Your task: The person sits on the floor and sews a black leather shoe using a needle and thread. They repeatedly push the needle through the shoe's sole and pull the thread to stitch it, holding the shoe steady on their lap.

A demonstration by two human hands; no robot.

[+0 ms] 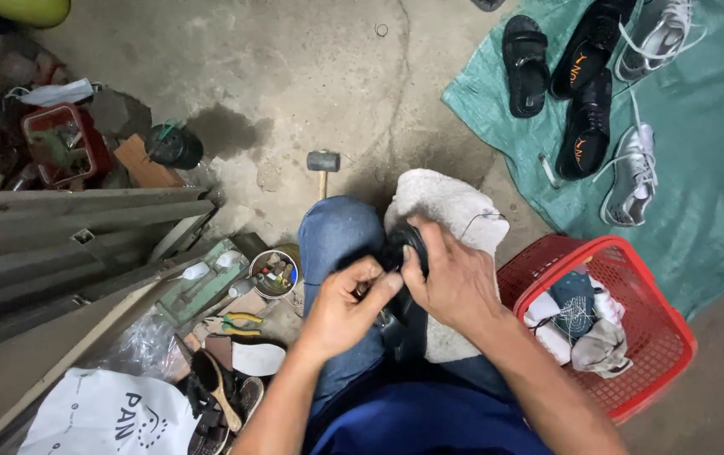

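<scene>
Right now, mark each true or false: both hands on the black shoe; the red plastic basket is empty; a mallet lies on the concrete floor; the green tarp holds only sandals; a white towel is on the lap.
1. Both hands, left hand and right hand, hold the black shoe: true.
2. The red plastic basket is empty: false, it holds crumpled cloths.
3. A black-headed mallet lies on the concrete floor: true.
4. The green tarp holds only sandals: false, black shoes and white lace-up sneakers lie there too.
5. A white towel lies on the lap: true.
</scene>
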